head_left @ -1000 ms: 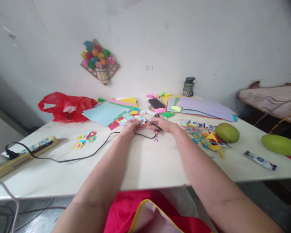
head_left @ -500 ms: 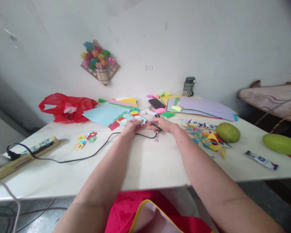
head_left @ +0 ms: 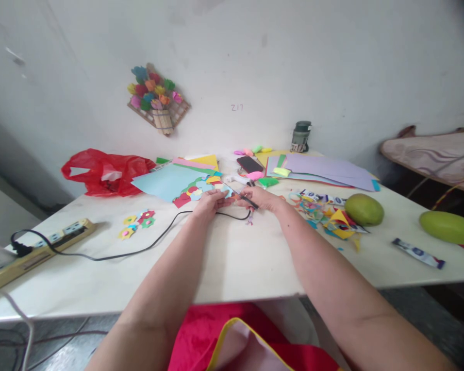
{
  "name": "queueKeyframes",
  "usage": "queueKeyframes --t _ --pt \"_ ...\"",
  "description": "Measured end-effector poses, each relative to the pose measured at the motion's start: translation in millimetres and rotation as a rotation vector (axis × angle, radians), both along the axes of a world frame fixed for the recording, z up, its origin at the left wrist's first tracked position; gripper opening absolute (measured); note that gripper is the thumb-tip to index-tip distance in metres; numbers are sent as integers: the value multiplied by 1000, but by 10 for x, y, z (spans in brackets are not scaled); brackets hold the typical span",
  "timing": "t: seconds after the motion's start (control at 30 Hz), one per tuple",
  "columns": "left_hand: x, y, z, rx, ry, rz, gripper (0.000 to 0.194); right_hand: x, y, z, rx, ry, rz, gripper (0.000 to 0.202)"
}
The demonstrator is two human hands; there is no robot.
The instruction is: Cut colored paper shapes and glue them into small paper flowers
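- Right hand (head_left: 251, 198) of mine grasps the scissors (head_left: 251, 203) by their black handles, the blades pointing away from me and to the left.
- With my left hand (head_left: 212, 201) I pinch a pale blue bit of paper (head_left: 229, 191), just beside the blades – whether they touch it I cannot tell.
- Both hands are low over the middle of the worktop (head_left: 251, 263), close together, so the scissors and the paper sit between them.
- Just beyond my left hand lie bright paper cutouts (head_left: 195, 190), overlapping the near edge of a light blue sheet (head_left: 162, 180).
- Nearer me on the left I have a small group of paper flowers (head_left: 137, 222), red, yellow and green.
- Past them a black cord (head_left: 139, 253) runs from the power strip (head_left: 42, 250) to near my right hand.
- To the right of my right hand is a heap of paper scraps (head_left: 332, 220), with a green fruit (head_left: 364, 209) just beside it.
- Farther back I see a phone (head_left: 249, 165), a green packet (head_left: 268, 182) and a stack of coloured sheets (head_left: 325, 170) – the top one purple.
- A red bag (head_left: 104, 175) sits at the back left.
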State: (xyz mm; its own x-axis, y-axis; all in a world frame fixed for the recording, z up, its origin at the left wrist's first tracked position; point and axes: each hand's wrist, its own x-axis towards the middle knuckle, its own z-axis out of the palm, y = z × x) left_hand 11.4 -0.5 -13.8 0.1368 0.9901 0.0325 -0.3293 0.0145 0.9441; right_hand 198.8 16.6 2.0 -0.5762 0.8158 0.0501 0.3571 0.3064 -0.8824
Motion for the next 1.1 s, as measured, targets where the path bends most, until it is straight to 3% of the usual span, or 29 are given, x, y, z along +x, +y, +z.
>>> queueKeyframes --t 0.33,0.87,1.1 --pt "-14 36 -37 24 13 -18 26 -7 62 -57 20 11 -7 31" --pt "-43 41 -20 42 87 -22 27 23 -57 59 -19 6 39 26" --pt "-49 37 -23 43 83 -27 28 38 -121 128 -112 42 84 22"
